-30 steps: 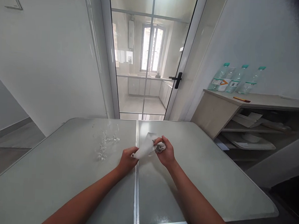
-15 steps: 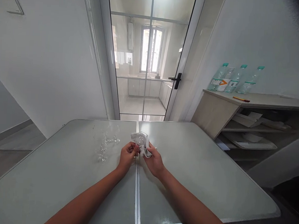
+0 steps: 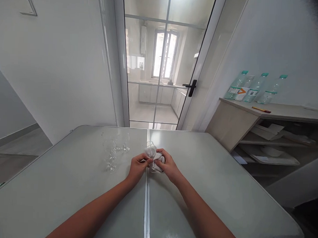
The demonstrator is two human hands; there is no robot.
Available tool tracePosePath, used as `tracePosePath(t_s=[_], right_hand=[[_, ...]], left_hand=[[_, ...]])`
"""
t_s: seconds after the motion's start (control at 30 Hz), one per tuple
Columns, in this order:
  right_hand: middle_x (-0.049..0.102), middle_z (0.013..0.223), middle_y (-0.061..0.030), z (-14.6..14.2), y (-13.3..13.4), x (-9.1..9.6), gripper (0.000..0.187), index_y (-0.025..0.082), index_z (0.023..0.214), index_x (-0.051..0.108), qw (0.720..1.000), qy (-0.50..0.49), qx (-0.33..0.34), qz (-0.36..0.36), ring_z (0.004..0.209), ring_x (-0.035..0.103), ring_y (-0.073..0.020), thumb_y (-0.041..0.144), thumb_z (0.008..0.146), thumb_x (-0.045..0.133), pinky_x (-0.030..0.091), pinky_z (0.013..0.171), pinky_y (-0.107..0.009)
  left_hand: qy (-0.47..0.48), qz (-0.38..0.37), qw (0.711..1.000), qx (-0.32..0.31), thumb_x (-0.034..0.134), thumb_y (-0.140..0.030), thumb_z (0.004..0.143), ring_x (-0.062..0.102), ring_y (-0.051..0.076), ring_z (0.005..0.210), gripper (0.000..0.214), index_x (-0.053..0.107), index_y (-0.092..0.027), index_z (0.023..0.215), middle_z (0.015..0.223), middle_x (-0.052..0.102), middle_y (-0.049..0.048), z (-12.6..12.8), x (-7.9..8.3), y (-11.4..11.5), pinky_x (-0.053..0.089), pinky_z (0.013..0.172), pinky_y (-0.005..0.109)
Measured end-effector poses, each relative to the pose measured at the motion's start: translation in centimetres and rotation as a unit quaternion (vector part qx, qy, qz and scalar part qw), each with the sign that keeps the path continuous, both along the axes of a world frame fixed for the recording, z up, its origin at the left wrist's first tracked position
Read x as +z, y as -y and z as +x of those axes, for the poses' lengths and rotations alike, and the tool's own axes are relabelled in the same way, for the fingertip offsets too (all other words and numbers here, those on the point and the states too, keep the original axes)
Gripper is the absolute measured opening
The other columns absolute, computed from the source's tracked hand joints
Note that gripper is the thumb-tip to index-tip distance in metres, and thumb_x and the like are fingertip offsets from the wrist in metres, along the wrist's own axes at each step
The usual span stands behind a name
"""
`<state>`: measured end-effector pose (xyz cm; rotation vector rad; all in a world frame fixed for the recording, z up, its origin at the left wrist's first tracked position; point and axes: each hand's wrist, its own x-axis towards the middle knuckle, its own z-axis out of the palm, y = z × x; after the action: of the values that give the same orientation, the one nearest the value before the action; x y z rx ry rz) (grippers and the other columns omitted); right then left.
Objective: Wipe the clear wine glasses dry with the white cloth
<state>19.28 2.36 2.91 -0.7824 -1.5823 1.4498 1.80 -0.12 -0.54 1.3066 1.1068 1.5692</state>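
Note:
A clear stemmed glass (image 3: 150, 151) is held just above the table's middle seam, its bowl pointing away from me. My left hand (image 3: 139, 164) is closed, fingers pinching the glass near its stem. In my closed right hand (image 3: 167, 165) is a bunched whitish cloth (image 3: 159, 162), pressed against the stem and foot of the glass. Part of the foot shows below the cloth; the stem is mostly hidden by fingers and cloth. To the left stand several more clear stemmed glasses (image 3: 125, 147), close together and hard to separate by eye.
The pale table (image 3: 213, 198) has a metal seam (image 3: 146, 209) down its middle. At right, a shelf unit (image 3: 227, 120) bears several plastic bottles (image 3: 272, 90) and a brush-like stick (image 3: 261, 109). Beyond the table is a glazed door with a black handle (image 3: 192, 88).
The cloth has shifted from around the bowl down to the stem and foot, leaving the bowl uncovered. My right hand has turned with it. The camera view has swung slightly left.

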Motion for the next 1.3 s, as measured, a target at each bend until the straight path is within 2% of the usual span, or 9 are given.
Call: tracePosePath(t_s=[0.33, 0.43, 0.6, 0.7, 0.97, 1.07, 1.17, 1.23, 1.3], right_hand=[[0.056, 0.079, 0.0028, -1.2, 0.4, -1.1, 0.033, 0.020, 0.089, 0.057, 0.999, 0.007, -0.031, -0.025, 0.075, 0.050, -0.0153, 0.039, 0.072, 0.079, 0.041, 0.071, -0.027], [0.057, 0.079, 0.0028, -0.9, 0.6, -0.7, 0.038, 0.020, 0.092, 0.059, 0.997, -0.017, -0.006, -0.076, 0.072, 0.051, -0.0142, 0.042, 0.072, 0.081, 0.040, 0.068, -0.025], [0.064, 0.086, -0.0025, -0.8, 1.4, -0.6, 0.042, 0.016, 0.098, 0.065, 0.958, -0.061, 0.167, -0.224, 0.070, 0.054, -0.0136, 0.045, 0.073, 0.083, 0.042, 0.067, -0.026], [0.064, 0.082, -0.0028, -1.5, 1.9, -1.1, 0.043, 0.015, 0.095, 0.067, 0.952, -0.081, 0.162, -0.246, 0.067, 0.053, -0.0125, 0.049, 0.073, 0.082, 0.042, 0.066, -0.026], [0.065, 0.088, -0.0037, -2.0, 1.9, -1.4, 0.032, 0.018, 0.102, 0.065, 0.986, -0.004, 0.130, -0.108, 0.075, 0.056, -0.0159, 0.047, 0.088, 0.068, 0.042, 0.072, -0.028], [0.062, 0.080, -0.0022, -1.7, 1.6, -1.2, 0.015, 0.020, 0.094, 0.061, 0.988, 0.145, 0.032, 0.038, 0.071, 0.053, -0.0169, 0.035, 0.091, 0.061, 0.039, 0.068, -0.028], [0.060, 0.078, -0.0024, -1.7, 1.5, -1.0, 0.006, 0.022, 0.084, 0.056, 0.952, 0.251, -0.092, 0.152, 0.071, 0.051, -0.0179, 0.025, 0.089, 0.058, 0.034, 0.068, -0.028], [0.059, 0.077, -0.0022, -1.7, 1.6, -0.7, 0.010, 0.022, 0.083, 0.055, 0.960, 0.235, -0.077, 0.129, 0.071, 0.051, -0.0174, 0.028, 0.089, 0.058, 0.034, 0.067, -0.028], [0.058, 0.076, -0.0017, -1.5, 1.7, -0.4, 0.019, 0.020, 0.085, 0.058, 0.989, 0.145, 0.015, 0.014, 0.069, 0.050, -0.0162, 0.039, 0.090, 0.059, 0.036, 0.066, -0.027]], left_hand=[[-0.101, 0.083, 0.991, 0.007, 0.075, -0.035, 0.082, 0.055, 0.015, 0.072, 0.022, 0.069, -0.018, 0.068, 0.079, 0.061, 0.0034, -0.1, 1.2, 0.3, 0.046, 0.066, 0.025], [0.003, 0.053, 0.998, -0.014, 0.077, -0.043, 0.079, 0.060, 0.017, 0.080, 0.027, 0.070, -0.018, 0.087, 0.090, 0.064, 0.0047, -0.3, 1.1, -0.1, 0.049, 0.074, 0.026], [0.142, -0.036, 0.976, -0.161, 0.069, -0.054, 0.085, 0.066, 0.027, 0.104, 0.055, 0.061, -0.017, 0.125, 0.121, 0.067, 0.0165, -0.3, 1.0, 0.0, 0.052, 0.088, 0.037], [0.167, -0.036, 0.970, -0.172, 0.069, -0.055, 0.085, 0.068, 0.028, 0.103, 0.059, 0.059, -0.017, 0.128, 0.127, 0.066, 0.0189, -0.4, 1.4, 0.2, 0.053, 0.087, 0.036], [0.143, 0.015, 0.983, -0.118, 0.076, -0.051, 0.080, 0.064, 0.029, 0.115, 0.067, 0.055, -0.019, 0.134, 0.129, 0.066, 0.0180, -0.6, 1.2, 0.4, 0.053, 0.093, 0.037], [0.127, 0.033, 0.987, -0.091, 0.079, -0.044, 0.079, 0.062, 0.031, 0.121, 0.066, 0.054, -0.020, 0.135, 0.133, 0.063, 0.0182, -0.4, 1.1, 0.4, 0.050, 0.102, 0.043], [0.138, 0.026, 0.988, -0.065, 0.086, -0.035, 0.072, 0.062, 0.032, 0.123, 0.066, 0.056, -0.020, 0.130, 0.135, 0.062, 0.0172, -0.5, 1.1, 0.1, 0.049, 0.104, 0.045], [0.164, 0.013, 0.984, -0.071, 0.087, -0.034, 0.070, 0.062, 0.033, 0.122, 0.067, 0.058, -0.019, 0.128, 0.133, 0.064, 0.0178, -0.8, 0.9, -0.1, 0.049, 0.104, 0.045], [0.195, -0.004, 0.975, -0.104, 0.086, -0.040, 0.070, 0.063, 0.034, 0.120, 0.067, 0.060, -0.017, 0.127, 0.131, 0.065, 0.0194, -1.1, 0.6, -0.5, 0.050, 0.102, 0.045]])
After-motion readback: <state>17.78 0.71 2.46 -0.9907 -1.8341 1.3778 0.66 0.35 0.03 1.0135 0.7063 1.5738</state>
